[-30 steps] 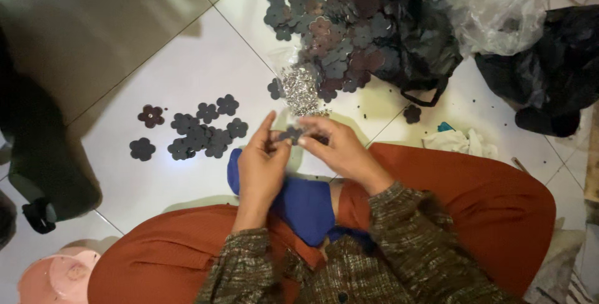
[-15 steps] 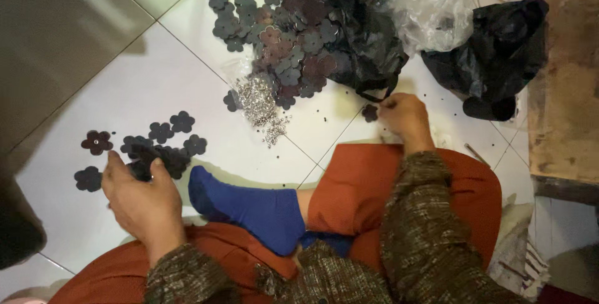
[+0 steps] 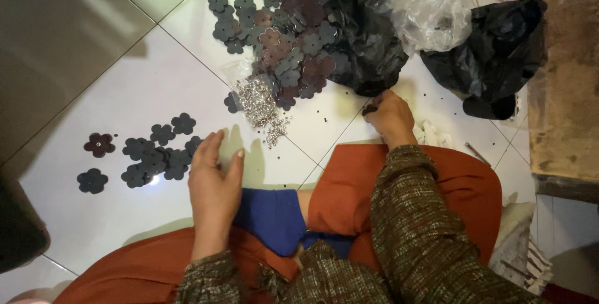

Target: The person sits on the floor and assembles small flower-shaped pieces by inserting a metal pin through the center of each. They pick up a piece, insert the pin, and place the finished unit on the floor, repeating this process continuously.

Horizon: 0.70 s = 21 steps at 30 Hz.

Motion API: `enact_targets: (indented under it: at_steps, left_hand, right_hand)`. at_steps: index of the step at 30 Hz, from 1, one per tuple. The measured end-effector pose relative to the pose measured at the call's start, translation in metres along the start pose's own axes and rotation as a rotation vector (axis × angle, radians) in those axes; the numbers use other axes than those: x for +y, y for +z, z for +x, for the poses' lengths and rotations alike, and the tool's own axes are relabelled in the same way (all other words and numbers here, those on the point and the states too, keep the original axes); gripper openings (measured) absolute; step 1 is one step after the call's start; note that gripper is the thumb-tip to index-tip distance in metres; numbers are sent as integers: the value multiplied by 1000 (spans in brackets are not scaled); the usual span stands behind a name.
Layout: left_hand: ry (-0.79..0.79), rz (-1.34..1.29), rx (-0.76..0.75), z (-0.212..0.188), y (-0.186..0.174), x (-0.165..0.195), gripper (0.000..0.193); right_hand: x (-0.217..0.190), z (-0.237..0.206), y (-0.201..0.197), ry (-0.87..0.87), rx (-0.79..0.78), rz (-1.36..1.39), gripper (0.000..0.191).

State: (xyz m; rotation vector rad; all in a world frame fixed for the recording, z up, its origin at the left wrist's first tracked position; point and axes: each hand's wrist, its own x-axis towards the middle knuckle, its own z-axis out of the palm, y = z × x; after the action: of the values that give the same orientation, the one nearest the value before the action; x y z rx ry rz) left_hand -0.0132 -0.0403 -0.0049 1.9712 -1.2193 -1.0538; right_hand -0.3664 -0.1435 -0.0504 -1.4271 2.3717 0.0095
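Observation:
I sit on a white tiled floor (image 3: 156,79). My left hand (image 3: 214,182) hovers with fingers spread, holding nothing, just right of a small group of dark flower-shaped cutouts (image 3: 156,154). My right hand (image 3: 390,117) reaches to the floor at the edge of a black plastic bag (image 3: 368,48), fingers pinched on a small dark flower piece (image 3: 369,109). A big heap of grey and maroon flower cutouts (image 3: 284,42) lies beyond. A pile of small silver metal bits (image 3: 259,104) spills from a clear bag between the hands.
My orange-trousered legs (image 3: 437,185) and a blue sock (image 3: 271,217) fill the foreground. A clear plastic bag (image 3: 430,11) and another black bag (image 3: 493,54) lie at the top right. A wooden piece of furniture (image 3: 564,79) stands at the right edge.
The hands, together over my lap a second ago, have parted. The left went down beside the small flower group and has now lifted slightly right; the right reached out to the black bag's edge.

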Motion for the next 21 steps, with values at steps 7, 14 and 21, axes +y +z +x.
enact_targets:
  at_steps: [7,14,21]
  left_hand:
    - [-144,-59,-129,-6,14,2,50]
    - [-131,-378,-264,-14,43,-5,44]
    - [-213,-266,-248,-7,36,-13,29]
  right_hand:
    - [-8,-5,0,-156,-106,236,30]
    - [-63,-87,23,-382,-695,782,22]
    - [-87,-118,29,-351,-730,985,27]
